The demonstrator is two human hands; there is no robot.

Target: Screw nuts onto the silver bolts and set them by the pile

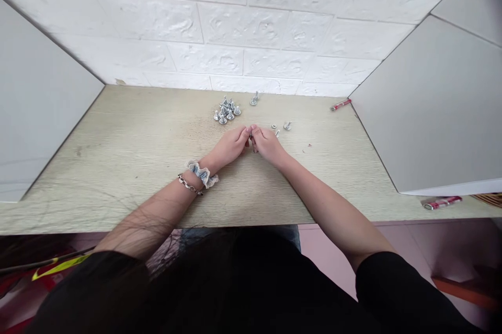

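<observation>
**Left hand (231,143) and right hand (270,146) meet around a metal part (251,135)**

The hands come together near the middle of the surface (149,140), thumbs touching or nearly so and fingers curled under, both pinched on the metal part. Only a sliver of it shows between the fingertips, so its full shape cannot be told. A scrunchie (202,173) and a chain bracelet (190,184) circle the left wrist.

Just beyond the left hand, toward the back edge, a cluster of bolts (223,120) sits close together, most with heads down and shanks up. To its right, nearer the back edge, stands a pair of bolts (253,101), close beside each other. Just past the right hand are a small nut-like piece (274,126), a tilted bolt (287,126) and another bolt (277,133), the last partly hidden by the hand.

One red tube (340,105) lies at the back right corner, by the right panel (411,88); a second red tube (443,203) lies near the front edge, far to the right. A left panel (43,99) closes the other side, and a white wall (223,25) runs along the back edge.
</observation>
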